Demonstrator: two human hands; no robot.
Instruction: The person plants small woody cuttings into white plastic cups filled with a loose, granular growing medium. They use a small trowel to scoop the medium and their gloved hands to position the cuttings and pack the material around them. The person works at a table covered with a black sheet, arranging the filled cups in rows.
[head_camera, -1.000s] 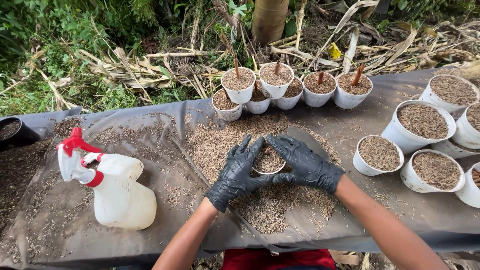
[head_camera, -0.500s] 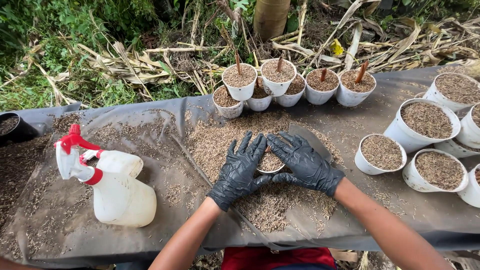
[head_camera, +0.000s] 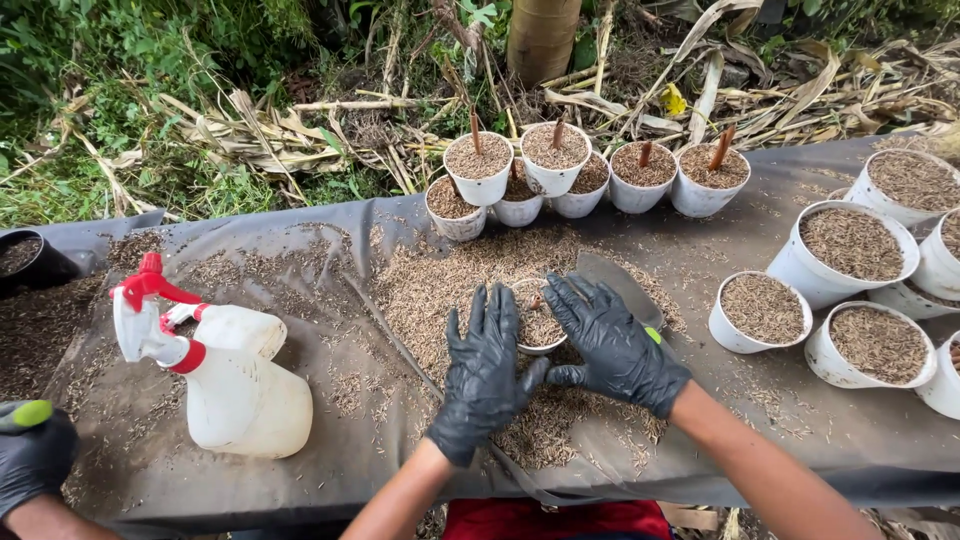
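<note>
Two black-gloved hands flank a small white pot (head_camera: 537, 322) of husks standing in the husk pile (head_camera: 470, 290) at the middle of the bench (head_camera: 800, 420). The left hand (head_camera: 484, 372) lies flat, fingers (head_camera: 480, 318) spread wide, pressing the pile and the pot's left side. The right hand (head_camera: 612, 345) cups the pot's right rim, fingers (head_camera: 572, 300) splayed, thumb below it. A trowel blade (head_camera: 620, 282) shows behind the right hand. A white spray bottle (head_camera: 235, 375) lies well to the left

Black gloves (head_camera: 485, 375), white cup (head_camera: 538, 320).
</note>
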